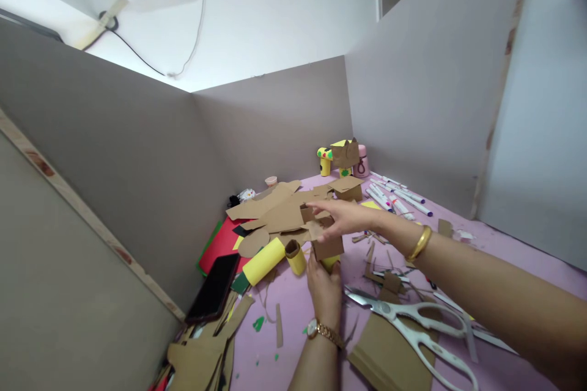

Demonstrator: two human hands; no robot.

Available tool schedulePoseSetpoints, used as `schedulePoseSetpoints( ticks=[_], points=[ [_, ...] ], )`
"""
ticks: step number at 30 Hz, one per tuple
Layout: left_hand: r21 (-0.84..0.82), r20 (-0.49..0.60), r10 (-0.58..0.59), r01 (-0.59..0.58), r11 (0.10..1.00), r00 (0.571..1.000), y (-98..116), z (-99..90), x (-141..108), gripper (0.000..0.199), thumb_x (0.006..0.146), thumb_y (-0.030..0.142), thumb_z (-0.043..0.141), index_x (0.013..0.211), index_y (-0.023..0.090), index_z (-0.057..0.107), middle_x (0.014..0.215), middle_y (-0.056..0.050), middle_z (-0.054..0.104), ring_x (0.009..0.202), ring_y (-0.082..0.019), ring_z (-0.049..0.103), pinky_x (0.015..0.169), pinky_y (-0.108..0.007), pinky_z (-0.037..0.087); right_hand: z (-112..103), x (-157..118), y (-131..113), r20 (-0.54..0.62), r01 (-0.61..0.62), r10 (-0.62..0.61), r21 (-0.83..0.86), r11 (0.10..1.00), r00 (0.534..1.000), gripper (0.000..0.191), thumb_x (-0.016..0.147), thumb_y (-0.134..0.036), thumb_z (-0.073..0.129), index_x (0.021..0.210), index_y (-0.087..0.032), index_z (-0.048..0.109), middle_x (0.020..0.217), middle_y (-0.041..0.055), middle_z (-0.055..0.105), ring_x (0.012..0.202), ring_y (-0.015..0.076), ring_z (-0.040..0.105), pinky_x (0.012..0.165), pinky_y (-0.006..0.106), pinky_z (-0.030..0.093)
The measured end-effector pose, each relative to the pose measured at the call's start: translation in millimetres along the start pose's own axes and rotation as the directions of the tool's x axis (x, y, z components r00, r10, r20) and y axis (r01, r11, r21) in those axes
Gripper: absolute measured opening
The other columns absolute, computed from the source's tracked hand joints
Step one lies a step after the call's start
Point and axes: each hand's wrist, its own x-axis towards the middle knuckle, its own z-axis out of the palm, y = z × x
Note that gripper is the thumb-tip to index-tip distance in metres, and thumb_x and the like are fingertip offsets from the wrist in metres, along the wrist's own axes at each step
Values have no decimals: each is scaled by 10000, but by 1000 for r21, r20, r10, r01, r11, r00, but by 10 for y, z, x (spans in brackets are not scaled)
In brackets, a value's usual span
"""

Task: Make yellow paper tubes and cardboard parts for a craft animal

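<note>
A small brown cardboard box stands at the middle of the table, with a bit of yellow below it. My left hand, with a watch at the wrist, is closed around the box's lower part from the near side. Over the box's top reaches my right hand, coming from the right with a gold bangle on the arm. Its thumb and fingers are spread apart at the box's upper flaps; whether they pinch a flap is unclear. Just left stands a short yellow tube with a brown rim, beside a longer yellow roll.
White scissors lie open on folded cardboard at the near right. A black phone lies at left. Cardboard sheets spread behind, markers at back right. Grey panels surround the pink table.
</note>
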Motion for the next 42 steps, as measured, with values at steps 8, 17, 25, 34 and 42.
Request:
schedulePoseSetpoints(
  ticks=[8,17,25,34,42],
  points=[
    [11,-5,7,-7,1000,1000,21,-13,-11,519,693,145,589,1205,171,506,1205,-142,605,1160,-287,524,959,-395,400,79,46,37,48,24,-22,-31,999,999,872,584,-158,767,1368,-194,387,1173,89,631,1007,266,604,831,335,476],
    [20,-5,1,0,1000,1000,9,-3,-7,547,692,140,587,1229,164,485,1203,-143,607,1160,-280,525,967,-386,392,-102,31,89,-135,-50,48,-16,999,990,337,897,-293,545,1220,-204,510,1273,86,535,1096,252,550,905,486,452],
    [25,-4,8,-8,1000,1000,17,-2,-9,498,696,150,585,1189,182,514,1184,-130,617,1160,-286,523,959,-402,401,-29,-44,80,-45,-32,32,-17,999,998,608,709,-242,737,1264,-192,493,1236,104,580,1085,272,562,912,433,448],
    [28,0,32,-32,999,999,15,-5,-15,518,707,137,576,1216,181,489,1206,-131,605,1175,-277,513,990,-412,378,68,-32,66,-336,-62,100,123,990,937,860,587,-219,739,1362,-231,366,1267,99,491,1154,298,479,937,394,405],
    [32,9,41,-41,999,999,-11,11,-16,518,728,148,557,1237,167,462,1247,-139,572,1222,-270,470,1024,-418,344,625,-238,67,-606,-139,319,325,935,729,696,662,-291,700,1276,-219,381,1168,91,451,1108,253,492,963,382,409]
  ],
)
